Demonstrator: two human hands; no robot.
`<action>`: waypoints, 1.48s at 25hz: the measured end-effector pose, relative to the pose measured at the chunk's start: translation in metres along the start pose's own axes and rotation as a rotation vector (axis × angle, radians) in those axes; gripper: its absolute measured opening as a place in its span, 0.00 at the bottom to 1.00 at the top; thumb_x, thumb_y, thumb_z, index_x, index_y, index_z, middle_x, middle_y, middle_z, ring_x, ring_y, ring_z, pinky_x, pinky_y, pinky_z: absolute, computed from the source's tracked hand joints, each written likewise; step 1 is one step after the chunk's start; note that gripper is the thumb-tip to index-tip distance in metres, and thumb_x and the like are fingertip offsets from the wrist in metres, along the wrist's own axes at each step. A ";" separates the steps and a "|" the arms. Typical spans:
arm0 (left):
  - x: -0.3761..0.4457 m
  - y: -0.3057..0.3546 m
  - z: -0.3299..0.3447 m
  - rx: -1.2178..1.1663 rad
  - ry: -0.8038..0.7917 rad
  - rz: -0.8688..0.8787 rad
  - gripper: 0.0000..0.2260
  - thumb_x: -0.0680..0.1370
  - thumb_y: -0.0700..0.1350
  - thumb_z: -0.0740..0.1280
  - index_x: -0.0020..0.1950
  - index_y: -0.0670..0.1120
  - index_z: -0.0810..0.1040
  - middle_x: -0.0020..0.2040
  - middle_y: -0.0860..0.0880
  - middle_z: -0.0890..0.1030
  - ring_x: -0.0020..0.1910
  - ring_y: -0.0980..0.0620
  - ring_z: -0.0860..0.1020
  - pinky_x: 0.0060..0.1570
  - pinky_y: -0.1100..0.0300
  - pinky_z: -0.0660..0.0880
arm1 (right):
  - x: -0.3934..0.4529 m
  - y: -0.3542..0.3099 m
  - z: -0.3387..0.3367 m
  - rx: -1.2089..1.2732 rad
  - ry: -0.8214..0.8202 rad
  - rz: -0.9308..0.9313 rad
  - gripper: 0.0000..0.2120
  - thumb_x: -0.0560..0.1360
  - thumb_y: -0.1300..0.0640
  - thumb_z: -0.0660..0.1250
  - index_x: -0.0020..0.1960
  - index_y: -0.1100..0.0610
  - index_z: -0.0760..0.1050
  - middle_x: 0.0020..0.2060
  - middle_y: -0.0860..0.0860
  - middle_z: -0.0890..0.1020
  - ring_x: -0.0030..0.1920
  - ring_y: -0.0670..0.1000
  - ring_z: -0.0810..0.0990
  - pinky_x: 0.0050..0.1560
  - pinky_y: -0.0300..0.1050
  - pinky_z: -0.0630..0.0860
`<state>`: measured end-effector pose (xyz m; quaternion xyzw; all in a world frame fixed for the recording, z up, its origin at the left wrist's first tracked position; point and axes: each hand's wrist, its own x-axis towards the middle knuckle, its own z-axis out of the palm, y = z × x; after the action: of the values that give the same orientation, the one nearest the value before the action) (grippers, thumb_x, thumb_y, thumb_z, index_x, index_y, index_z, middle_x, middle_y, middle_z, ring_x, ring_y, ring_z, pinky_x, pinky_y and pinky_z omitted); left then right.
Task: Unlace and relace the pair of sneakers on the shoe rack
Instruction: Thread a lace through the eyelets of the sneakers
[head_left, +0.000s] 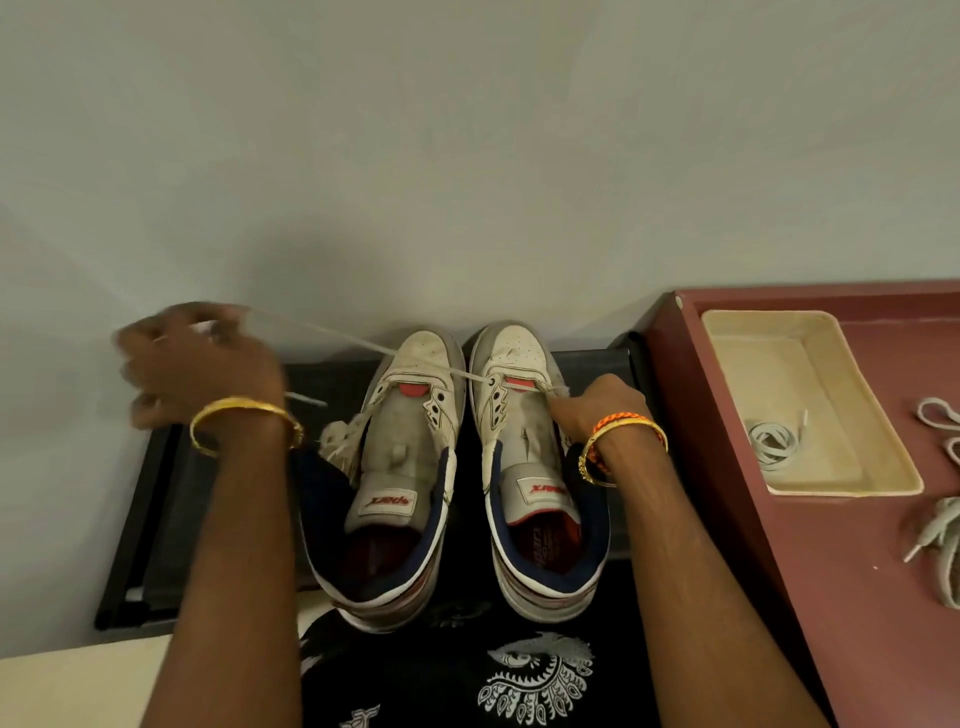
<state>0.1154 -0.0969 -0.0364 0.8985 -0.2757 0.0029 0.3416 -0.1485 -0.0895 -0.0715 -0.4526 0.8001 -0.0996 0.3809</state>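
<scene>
My arms are bare to the elbow. A gold bangle (244, 422) circles my left wrist at nine o'clock; at three o'clock my right wrist wears a gold bangle with an orange braided thread (626, 434).

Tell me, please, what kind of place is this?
Probably a home entryway or a room corner: a pair of worn sneakers stands on a low black shoe rack against a plain wall, beside a maroon cabinet top.

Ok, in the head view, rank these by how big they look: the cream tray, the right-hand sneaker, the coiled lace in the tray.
1-2. Cream tray and right-hand sneaker: look alike in size, and the sneaker sits nearer the camera, so no ranking.
3. Coiled lace: clearly smallest.
</scene>
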 end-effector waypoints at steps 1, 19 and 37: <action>0.009 -0.007 -0.006 -0.028 0.038 -0.079 0.08 0.75 0.42 0.60 0.49 0.54 0.74 0.57 0.50 0.67 0.64 0.43 0.67 0.62 0.45 0.59 | 0.001 0.001 -0.001 0.006 -0.004 0.005 0.17 0.73 0.45 0.67 0.45 0.60 0.72 0.41 0.55 0.77 0.37 0.53 0.75 0.30 0.39 0.67; -0.097 0.046 0.051 0.402 -0.848 0.654 0.10 0.78 0.47 0.63 0.58 0.51 0.78 0.56 0.49 0.79 0.60 0.48 0.73 0.67 0.48 0.59 | 0.002 -0.001 0.003 0.250 -0.211 0.115 0.21 0.72 0.51 0.70 0.58 0.64 0.75 0.44 0.56 0.79 0.41 0.53 0.79 0.33 0.41 0.72; -0.092 0.035 0.044 0.243 -0.850 0.765 0.11 0.77 0.47 0.63 0.58 0.55 0.77 0.58 0.51 0.78 0.64 0.49 0.69 0.68 0.47 0.55 | 0.025 0.018 -0.016 0.475 0.029 -0.234 0.15 0.73 0.69 0.67 0.59 0.61 0.73 0.47 0.54 0.80 0.46 0.50 0.78 0.48 0.43 0.76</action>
<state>0.0123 -0.1004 -0.0664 0.6901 -0.6911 -0.2029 0.0704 -0.1792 -0.1023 -0.0829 -0.4385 0.7020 -0.3344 0.4507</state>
